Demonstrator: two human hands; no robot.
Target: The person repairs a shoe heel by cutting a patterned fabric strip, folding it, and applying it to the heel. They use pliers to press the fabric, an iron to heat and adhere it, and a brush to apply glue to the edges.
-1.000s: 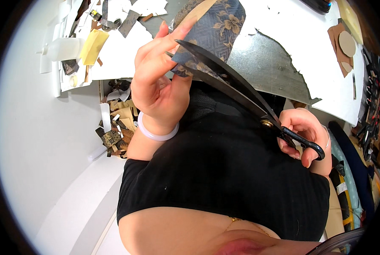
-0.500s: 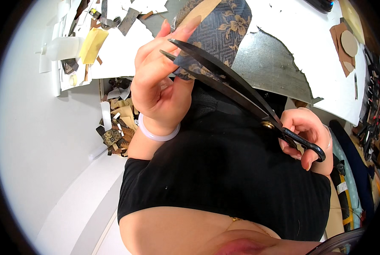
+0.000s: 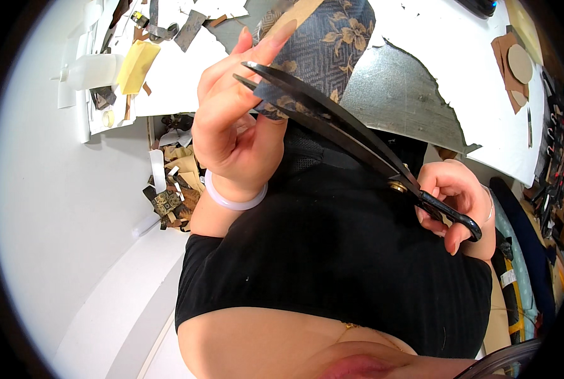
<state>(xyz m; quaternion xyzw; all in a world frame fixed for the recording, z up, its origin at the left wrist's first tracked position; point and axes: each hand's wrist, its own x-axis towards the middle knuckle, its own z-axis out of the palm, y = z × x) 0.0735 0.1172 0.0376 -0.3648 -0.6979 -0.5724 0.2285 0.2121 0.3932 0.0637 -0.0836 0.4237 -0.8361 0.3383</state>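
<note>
A dark blue fabric piece (image 3: 340, 54) with tan flowers and a tan strip along one edge is in my left hand (image 3: 234, 123), pinched between fingers and thumb. Large black scissors (image 3: 342, 120) are in my right hand (image 3: 456, 189), whose fingers go through the handle loops. Their long blades reach up and left across the fabric's near end, one on either side of it, slightly apart. The blade tips stick out past the fabric, close to my left fingers. Part of the left thumb is hidden behind the fabric and blades.
The white table has a grey metal sheet (image 3: 392, 95) with a ragged white edge. A white bottle (image 3: 94, 71), a yellow block (image 3: 138, 67) and scraps lie at left. Brown pieces with a round disc (image 3: 519, 64) lie at right. Below the table's left side is a scrap heap (image 3: 176, 170).
The scissor blades have closed slightly and their tips have shifted a little left, farther past the fabric's edge. My left hand and the fabric have barely moved.
</note>
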